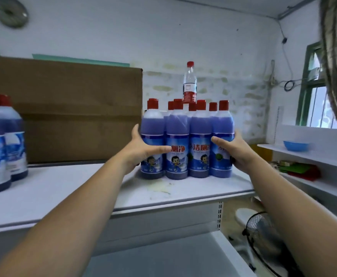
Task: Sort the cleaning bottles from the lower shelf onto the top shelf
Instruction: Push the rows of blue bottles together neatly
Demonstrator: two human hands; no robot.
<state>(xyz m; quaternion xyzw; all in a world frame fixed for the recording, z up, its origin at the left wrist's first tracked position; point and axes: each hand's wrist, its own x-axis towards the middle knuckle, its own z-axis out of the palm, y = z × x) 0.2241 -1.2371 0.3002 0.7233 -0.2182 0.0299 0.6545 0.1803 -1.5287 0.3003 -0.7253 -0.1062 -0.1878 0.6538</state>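
Several purple cleaning bottles (200,140) with red caps and blue labels stand bunched together on the white top shelf (73,188), right of centre. My left hand (143,151) presses against the leftmost bottle of the bunch, thumb across its label. My right hand (231,150) grips the rightmost bottle from the other side. Both hands squeeze the group between them. Two larger dark-blue cleaning bottles (3,142) with red caps stand at the shelf's left edge. The lower shelf (163,256) shows below, with no bottles visible on it.
A big brown cardboard box (73,108) stands at the back left of the top shelf. A clear water bottle (189,82) rises behind the purple group. A side shelf at the right holds a blue bowl (295,145). A floor fan (267,240) sits lower right.
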